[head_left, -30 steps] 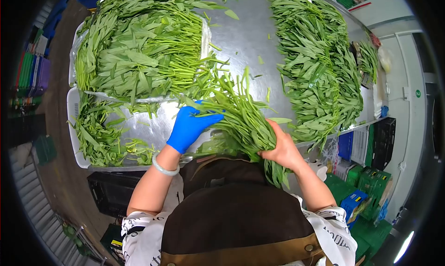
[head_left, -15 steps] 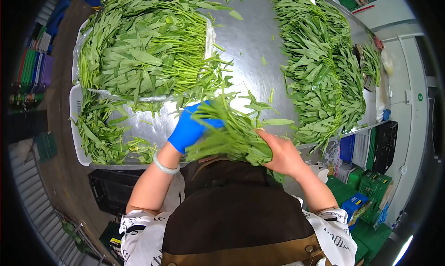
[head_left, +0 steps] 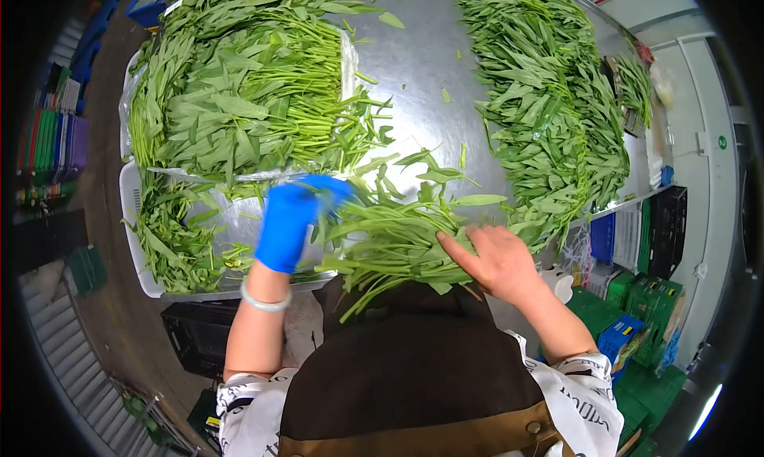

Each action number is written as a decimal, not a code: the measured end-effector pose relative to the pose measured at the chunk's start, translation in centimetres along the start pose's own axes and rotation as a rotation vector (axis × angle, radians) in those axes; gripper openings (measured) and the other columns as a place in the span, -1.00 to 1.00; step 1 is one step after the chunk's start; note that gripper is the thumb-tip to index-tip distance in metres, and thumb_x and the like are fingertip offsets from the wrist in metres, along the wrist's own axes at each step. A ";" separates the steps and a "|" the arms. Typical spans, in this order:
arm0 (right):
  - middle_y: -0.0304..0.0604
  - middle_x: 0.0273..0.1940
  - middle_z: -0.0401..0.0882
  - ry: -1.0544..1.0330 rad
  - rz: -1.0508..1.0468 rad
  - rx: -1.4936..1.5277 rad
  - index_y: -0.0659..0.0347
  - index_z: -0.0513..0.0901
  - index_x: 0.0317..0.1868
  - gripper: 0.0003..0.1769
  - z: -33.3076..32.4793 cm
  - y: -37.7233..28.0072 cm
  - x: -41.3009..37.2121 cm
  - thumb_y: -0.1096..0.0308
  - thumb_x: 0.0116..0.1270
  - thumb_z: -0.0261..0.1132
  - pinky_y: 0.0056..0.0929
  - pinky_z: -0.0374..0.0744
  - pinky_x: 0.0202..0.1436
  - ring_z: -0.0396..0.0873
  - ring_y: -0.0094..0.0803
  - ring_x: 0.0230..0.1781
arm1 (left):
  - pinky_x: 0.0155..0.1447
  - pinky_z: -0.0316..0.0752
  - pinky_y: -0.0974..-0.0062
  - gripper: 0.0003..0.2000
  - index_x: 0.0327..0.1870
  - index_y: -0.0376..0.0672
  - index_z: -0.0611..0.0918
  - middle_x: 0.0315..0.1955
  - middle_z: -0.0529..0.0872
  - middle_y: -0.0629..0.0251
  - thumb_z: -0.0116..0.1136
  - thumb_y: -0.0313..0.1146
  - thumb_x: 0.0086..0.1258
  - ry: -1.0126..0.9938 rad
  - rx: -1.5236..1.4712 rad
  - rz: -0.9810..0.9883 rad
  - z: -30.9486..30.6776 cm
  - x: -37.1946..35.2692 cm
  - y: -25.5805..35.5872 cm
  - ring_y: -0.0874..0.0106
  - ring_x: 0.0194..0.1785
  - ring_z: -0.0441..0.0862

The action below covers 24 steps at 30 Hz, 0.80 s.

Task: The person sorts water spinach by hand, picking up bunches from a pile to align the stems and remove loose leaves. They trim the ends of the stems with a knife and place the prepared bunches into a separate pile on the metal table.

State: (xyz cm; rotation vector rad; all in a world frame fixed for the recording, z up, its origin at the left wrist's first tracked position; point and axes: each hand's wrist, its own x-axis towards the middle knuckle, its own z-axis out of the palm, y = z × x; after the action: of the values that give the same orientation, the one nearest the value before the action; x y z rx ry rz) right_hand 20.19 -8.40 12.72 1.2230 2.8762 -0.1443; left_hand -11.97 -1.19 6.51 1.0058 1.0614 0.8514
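Observation:
A loose bunch of water spinach [head_left: 398,238] lies at the near edge of the metal table, stems toward the left, some drooping over my apron. My bare right hand [head_left: 501,262] grips its leafy end, thumb stretched along the top. In a blue glove, my left hand [head_left: 296,218] is at the upper left of the bunch, beside the stems. Its fingers are smeared by motion, and I cannot tell if they hold a stem. Loose leaves [head_left: 430,174] lie just beyond the bunch.
A large heap of water spinach [head_left: 263,99] fills a lined white crate at left. Another white crate [head_left: 137,234] with loose greens stands nearer. A long row of bunches [head_left: 549,115] covers the right side of the metal table [head_left: 418,75]. Green crates [head_left: 649,306] stand below right.
My left hand has moved left, away from the middle of the bunch. The stems have spread out toward the left and down. My right hand has shifted slightly right, still on the bunch.

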 end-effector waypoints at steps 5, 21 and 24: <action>-0.09 -0.17 0.56 0.034 0.209 0.356 0.06 0.45 0.31 -0.12 -0.2 0.2 -1.9 0.46 -0.18 0.45 -0.27 0.56 -0.22 0.58 -0.15 -0.30 | 0.14 0.51 0.49 -0.68 0.07 -0.27 0.60 -0.06 0.69 0.26 0.19 -0.52 0.28 0.280 -0.256 -0.018 -7.0 1.4 -1.9 0.43 0.03 0.62; -0.13 0.21 0.52 -0.222 0.849 1.848 0.32 0.36 0.36 -0.02 2.4 2.5 -3.3 0.50 -0.19 0.54 -0.36 0.33 0.37 0.46 -0.34 0.22 | 0.08 0.51 0.51 -0.67 0.07 -0.31 0.62 -0.16 0.71 0.25 0.27 -0.51 0.26 0.149 -0.187 -0.159 -4.1 2.7 0.0 0.48 -0.13 0.61; -0.12 0.20 0.52 -0.204 0.841 1.888 0.33 0.36 0.36 -0.02 2.9 2.7 -2.4 0.47 -0.18 0.56 -0.36 0.31 0.39 0.46 -0.33 0.21 | 0.14 0.50 0.45 -0.52 0.17 -0.23 0.55 -0.08 0.66 0.32 0.38 -0.44 0.19 -0.192 0.082 0.042 -0.1 1.4 0.9 0.39 -0.05 0.60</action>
State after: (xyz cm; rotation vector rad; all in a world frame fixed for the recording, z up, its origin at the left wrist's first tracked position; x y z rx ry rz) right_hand 23.73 -8.54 9.72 1.8951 1.0686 -2.8210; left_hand -11.74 0.39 6.97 1.1585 0.9204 0.7333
